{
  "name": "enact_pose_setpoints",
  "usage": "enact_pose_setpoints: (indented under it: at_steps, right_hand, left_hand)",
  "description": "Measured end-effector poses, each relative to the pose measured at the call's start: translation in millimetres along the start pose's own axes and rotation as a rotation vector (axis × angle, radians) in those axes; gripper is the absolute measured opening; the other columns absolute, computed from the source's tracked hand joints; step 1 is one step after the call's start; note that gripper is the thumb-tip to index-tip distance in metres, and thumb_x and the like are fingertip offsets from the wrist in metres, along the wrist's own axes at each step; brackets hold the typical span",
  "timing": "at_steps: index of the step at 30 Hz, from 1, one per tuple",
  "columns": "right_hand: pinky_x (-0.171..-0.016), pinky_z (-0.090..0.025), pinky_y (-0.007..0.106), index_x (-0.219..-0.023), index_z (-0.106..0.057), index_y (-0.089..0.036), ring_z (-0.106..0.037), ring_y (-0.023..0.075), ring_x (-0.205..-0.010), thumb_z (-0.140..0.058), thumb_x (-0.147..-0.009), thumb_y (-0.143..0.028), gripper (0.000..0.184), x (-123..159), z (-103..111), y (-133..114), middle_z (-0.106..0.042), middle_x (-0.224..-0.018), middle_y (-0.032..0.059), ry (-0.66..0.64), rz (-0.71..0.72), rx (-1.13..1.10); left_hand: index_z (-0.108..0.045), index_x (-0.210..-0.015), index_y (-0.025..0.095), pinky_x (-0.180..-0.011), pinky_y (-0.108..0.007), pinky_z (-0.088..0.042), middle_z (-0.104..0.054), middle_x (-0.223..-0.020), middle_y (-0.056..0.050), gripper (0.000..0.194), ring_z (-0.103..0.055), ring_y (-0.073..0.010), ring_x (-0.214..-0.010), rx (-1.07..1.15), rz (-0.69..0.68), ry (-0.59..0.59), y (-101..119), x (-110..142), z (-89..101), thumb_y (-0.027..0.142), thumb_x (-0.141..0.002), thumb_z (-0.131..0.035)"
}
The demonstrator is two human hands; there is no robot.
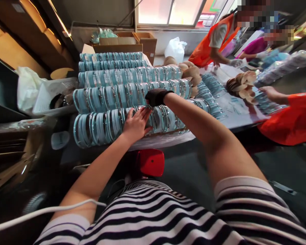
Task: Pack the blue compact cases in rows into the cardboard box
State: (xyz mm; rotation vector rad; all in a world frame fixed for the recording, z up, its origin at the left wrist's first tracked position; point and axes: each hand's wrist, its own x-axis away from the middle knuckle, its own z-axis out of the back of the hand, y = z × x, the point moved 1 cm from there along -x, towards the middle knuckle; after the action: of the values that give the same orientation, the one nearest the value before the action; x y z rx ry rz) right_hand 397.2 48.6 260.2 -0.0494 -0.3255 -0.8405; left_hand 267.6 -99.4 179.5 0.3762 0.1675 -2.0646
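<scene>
Long rows of round, pale-blue and clear disc-like pieces with shiny rims lie on edge across the table in front of me. On the nearest row (pixel 102 126), my left hand (pixel 137 124) rests with its fingers stretched out over the upper side of the pieces. My right hand (pixel 156 97), in a black glove, is just beyond it, between the nearest row and the second row (pixel 112 97). Its fingers curl downward, and whatever is in them is hidden. Further rows (pixel 132 76) lie behind.
Brown rounded pieces (pixel 191 73) sit at the rows' right ends. A white basket (pixel 53 90) stands left, cardboard boxes (pixel 146 44) behind. A red stool-like seat (pixel 151 162) is below the table edge. People in orange vests (pixel 293 119) work at the right.
</scene>
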Motion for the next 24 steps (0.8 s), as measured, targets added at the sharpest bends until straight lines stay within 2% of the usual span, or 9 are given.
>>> enact_pose_setpoints:
  at_steps: [4,6,8,11,13,16,20,22,24]
  right_hand:
    - [-0.079,-0.047,0.028,-0.1,-0.076,-0.015,-0.068,0.0215,-0.092,-0.057,-0.082,-0.018,0.026,61.4,-26.5,-12.2,-0.075,-0.099,0.0089,0.272,0.0,-0.072]
    - [-0.076,-0.049,0.029,-0.103,-0.075,-0.015,-0.069,0.0223,-0.089,-0.054,-0.085,-0.02,0.028,95.2,-63.7,-24.5,-0.074,-0.102,0.0111,0.35,-0.049,-0.152]
    - [-0.073,-0.051,0.033,-0.108,-0.074,-0.018,-0.069,0.0248,-0.09,-0.052,-0.089,-0.025,0.03,116.9,-113.6,-41.6,-0.072,-0.111,0.0128,0.325,-0.078,-0.198]
    - [-0.082,-0.053,0.037,-0.117,-0.071,-0.023,-0.068,0.0265,-0.101,-0.047,-0.093,-0.021,0.034,125.1,-182.5,-66.6,-0.068,-0.124,0.0128,0.317,-0.151,-0.252]
    - [-0.088,-0.053,0.037,-0.118,-0.071,-0.024,-0.067,0.0253,-0.107,-0.044,-0.096,-0.02,0.036,123.2,-203.9,-73.1,-0.067,-0.128,0.0112,0.357,-0.152,-0.273]
    - [-0.087,-0.052,0.033,-0.114,-0.073,-0.025,-0.068,0.0226,-0.102,-0.045,-0.098,-0.028,0.032,123.5,-184.4,-53.4,-0.071,-0.121,0.0088,0.437,-0.139,-0.283]
    - [-0.089,-0.05,0.034,-0.132,-0.063,-0.021,-0.068,0.0231,-0.105,-0.043,-0.098,-0.032,0.04,116.7,-95.9,10.0,-0.071,-0.12,0.011,0.624,-0.388,-0.215]
    - [-0.087,-0.05,0.033,-0.126,-0.067,-0.022,-0.068,0.0261,-0.105,-0.057,-0.09,-0.034,0.039,94.5,-56.0,34.0,-0.073,-0.115,0.011,0.408,-0.349,-0.135]
    - [-0.086,-0.049,0.03,-0.121,-0.07,-0.023,-0.068,0.0248,-0.105,-0.063,-0.083,-0.025,0.039,63.9,-30.0,45.7,-0.072,-0.117,0.0088,0.172,-0.233,-0.08]
  left_hand:
    - [-0.033,-0.154,0.019,-0.124,-0.055,-0.006,-0.036,-0.159,-0.009,0.071,-0.031,-0.0276,-0.148,0.012,0.029,0.006,0.6,1.0,0.2,0.045,-0.092,-0.052]
    - [-0.035,-0.154,0.02,-0.124,-0.054,-0.006,-0.036,-0.159,-0.008,0.07,-0.031,-0.0268,-0.148,0.018,0.04,-0.002,1.8,0.4,0.2,0.044,-0.091,-0.054]
    - [-0.035,-0.153,0.02,-0.125,-0.053,-0.006,-0.036,-0.159,-0.008,0.069,-0.032,-0.0262,-0.147,0.021,0.049,-0.013,2.2,0.2,0.7,0.044,-0.091,-0.054]
    - [-0.036,-0.153,0.021,-0.124,-0.052,-0.006,-0.036,-0.159,-0.008,0.068,-0.031,-0.0264,-0.148,0.013,0.055,-0.02,1.6,1.4,3.0,0.045,-0.092,-0.054]
    - [-0.036,-0.153,0.021,-0.124,-0.053,-0.005,-0.036,-0.159,-0.009,0.068,-0.03,-0.0273,-0.148,0.005,0.062,-0.021,2.2,1.6,6.0,0.044,-0.092,-0.055]
    - [-0.037,-0.152,0.02,-0.123,-0.058,-0.004,-0.035,-0.159,-0.01,0.069,-0.024,-0.0304,-0.15,-0.013,0.074,-0.002,9.1,-4.5,11.1,0.043,-0.09,-0.057]
    - [-0.034,-0.154,0.017,-0.123,-0.058,-0.006,-0.032,-0.16,-0.011,0.072,-0.02,-0.0299,-0.152,-0.018,0.005,0.03,28.7,-26.0,8.3,0.048,-0.092,-0.053]
    - [-0.035,-0.154,0.016,-0.123,-0.057,-0.009,-0.035,-0.159,-0.011,0.07,-0.025,-0.0288,-0.15,-0.021,-0.023,0.001,36.4,-36.5,1.1,0.047,-0.093,-0.049]
    - [-0.036,-0.153,0.016,-0.123,-0.056,-0.012,-0.038,-0.157,-0.012,0.068,-0.031,-0.0288,-0.147,-0.035,-0.036,-0.025,39.4,-42.7,-6.2,0.046,-0.094,-0.047]
